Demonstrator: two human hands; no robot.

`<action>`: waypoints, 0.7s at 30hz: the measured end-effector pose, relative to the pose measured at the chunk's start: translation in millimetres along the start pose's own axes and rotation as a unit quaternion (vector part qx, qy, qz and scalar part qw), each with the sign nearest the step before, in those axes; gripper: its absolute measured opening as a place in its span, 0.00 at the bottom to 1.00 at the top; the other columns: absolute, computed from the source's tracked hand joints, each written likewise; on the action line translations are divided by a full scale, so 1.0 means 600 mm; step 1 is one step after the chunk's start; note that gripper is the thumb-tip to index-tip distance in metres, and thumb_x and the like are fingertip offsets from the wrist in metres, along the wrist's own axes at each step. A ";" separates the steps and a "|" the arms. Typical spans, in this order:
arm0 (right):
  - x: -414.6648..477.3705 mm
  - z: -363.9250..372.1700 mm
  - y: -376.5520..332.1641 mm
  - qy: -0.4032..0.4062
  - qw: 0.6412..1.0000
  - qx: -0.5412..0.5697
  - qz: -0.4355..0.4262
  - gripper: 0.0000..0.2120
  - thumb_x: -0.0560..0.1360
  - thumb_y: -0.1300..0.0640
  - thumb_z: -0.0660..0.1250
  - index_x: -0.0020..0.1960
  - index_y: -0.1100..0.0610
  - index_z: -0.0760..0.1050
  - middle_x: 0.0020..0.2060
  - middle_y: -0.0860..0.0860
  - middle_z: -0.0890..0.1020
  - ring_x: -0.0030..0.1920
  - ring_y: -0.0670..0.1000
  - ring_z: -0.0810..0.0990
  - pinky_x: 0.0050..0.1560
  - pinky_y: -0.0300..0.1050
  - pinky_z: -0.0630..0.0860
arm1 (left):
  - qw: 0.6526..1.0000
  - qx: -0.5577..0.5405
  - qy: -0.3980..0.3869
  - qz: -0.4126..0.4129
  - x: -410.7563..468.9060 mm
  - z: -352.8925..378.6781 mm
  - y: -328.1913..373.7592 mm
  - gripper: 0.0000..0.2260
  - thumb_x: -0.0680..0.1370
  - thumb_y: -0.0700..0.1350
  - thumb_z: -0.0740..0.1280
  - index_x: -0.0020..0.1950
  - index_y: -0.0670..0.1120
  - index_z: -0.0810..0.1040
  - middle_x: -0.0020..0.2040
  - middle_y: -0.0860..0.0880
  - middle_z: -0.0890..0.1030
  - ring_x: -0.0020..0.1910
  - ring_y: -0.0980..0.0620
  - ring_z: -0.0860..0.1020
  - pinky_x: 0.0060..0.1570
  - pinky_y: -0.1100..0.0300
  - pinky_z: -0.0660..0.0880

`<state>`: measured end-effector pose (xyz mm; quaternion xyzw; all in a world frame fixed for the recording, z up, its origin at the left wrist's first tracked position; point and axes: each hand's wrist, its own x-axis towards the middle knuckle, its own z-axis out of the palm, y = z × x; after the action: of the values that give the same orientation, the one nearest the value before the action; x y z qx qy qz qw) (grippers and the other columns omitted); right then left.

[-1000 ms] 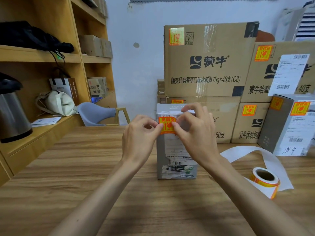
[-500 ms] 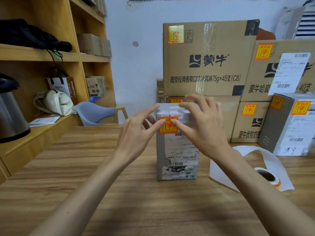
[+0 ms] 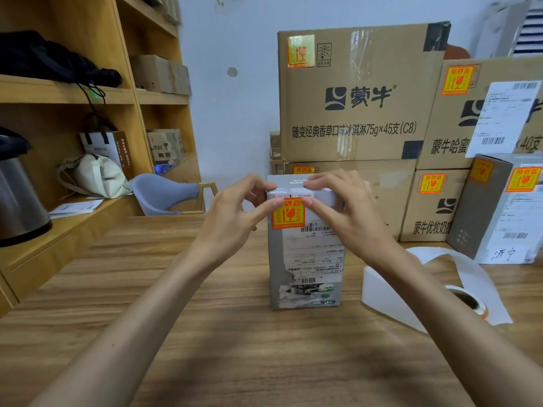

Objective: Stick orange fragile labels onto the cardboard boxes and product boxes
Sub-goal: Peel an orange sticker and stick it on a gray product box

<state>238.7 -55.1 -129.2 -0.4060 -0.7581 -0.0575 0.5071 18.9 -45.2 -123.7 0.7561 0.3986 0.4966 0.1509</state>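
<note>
Nearest risk: the label roll (image 3: 470, 301) at lower right sits just beside the right forearm, so a careless pull-back could knock it. Dead centre, the tall grey product box (image 3: 305, 259) has the orange fragile label (image 3: 288, 215) high on its front, with left hand (image 3: 232, 215) and right hand (image 3: 349, 215) each pinching the top edge, thumbs on the label's upper corners, fingers over the top. Push too hard and I reckon it tips toward the cardboard boxes (image 3: 361, 95) behind.

Steel kettle (image 3: 17, 195), cream bag (image 3: 97, 176) (on wooden shelves (image 3: 67, 95)), grey chair (image 3: 164, 192)
</note>
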 end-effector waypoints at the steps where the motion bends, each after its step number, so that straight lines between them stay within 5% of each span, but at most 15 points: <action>1: -0.002 -0.002 0.001 -0.004 1.000 0.001 0.000 0.11 0.78 0.46 0.69 0.57 0.50 0.80 0.57 0.43 0.80 0.58 0.47 0.73 0.59 0.47 0.65 | 1.000 -0.003 -0.005 0.000 -0.001 0.000 -0.001 0.13 0.78 0.56 0.70 0.59 0.51 0.80 0.49 0.54 0.82 0.52 0.55 0.79 0.33 0.53 0.82; 8: -0.014 0.000 0.002 -0.046 0.988 -0.142 -0.046 0.28 0.72 0.35 0.67 0.64 0.53 0.73 0.62 0.49 0.77 0.61 0.51 0.72 0.58 0.46 0.66 | 0.996 0.063 -0.022 0.060 -0.024 0.015 -0.021 0.28 0.72 0.57 0.76 0.68 0.53 0.68 0.47 0.54 0.79 0.47 0.56 0.78 0.41 0.66 0.75; 13: -0.012 0.003 0.004 -0.045 0.978 -0.190 -0.069 0.29 0.72 0.37 0.69 0.65 0.54 0.72 0.62 0.50 0.76 0.60 0.53 0.72 0.56 0.44 0.63 | 0.996 0.061 -0.007 0.072 -0.023 0.022 -0.028 0.30 0.73 0.55 0.77 0.69 0.52 0.67 0.48 0.53 0.78 0.47 0.54 0.77 0.43 0.57 0.78; 17: -0.012 0.000 0.007 -0.053 0.982 -0.165 -0.069 0.28 0.72 0.36 0.67 0.65 0.53 0.72 0.63 0.49 0.76 0.61 0.52 0.71 0.56 0.43 0.62 | 0.996 0.030 -0.038 0.068 -0.022 0.013 -0.031 0.27 0.75 0.52 0.76 0.70 0.53 0.68 0.51 0.51 0.80 0.48 0.54 0.78 0.41 0.68 0.74; 21: -0.011 -0.005 0.012 -0.065 0.987 -0.133 -0.067 0.24 0.75 0.38 0.67 0.65 0.51 0.73 0.63 0.47 0.76 0.61 0.49 0.70 0.56 0.41 0.60 | 0.996 0.032 -0.065 0.059 -0.016 0.001 -0.033 0.24 0.77 0.52 0.73 0.70 0.55 0.68 0.51 0.54 0.79 0.49 0.56 0.78 0.42 0.67 0.74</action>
<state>246.7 -55.1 -135.5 -0.4213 -0.8004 -0.1654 0.3932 8.6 -40.1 -142.5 0.8136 0.3582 0.4413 0.1225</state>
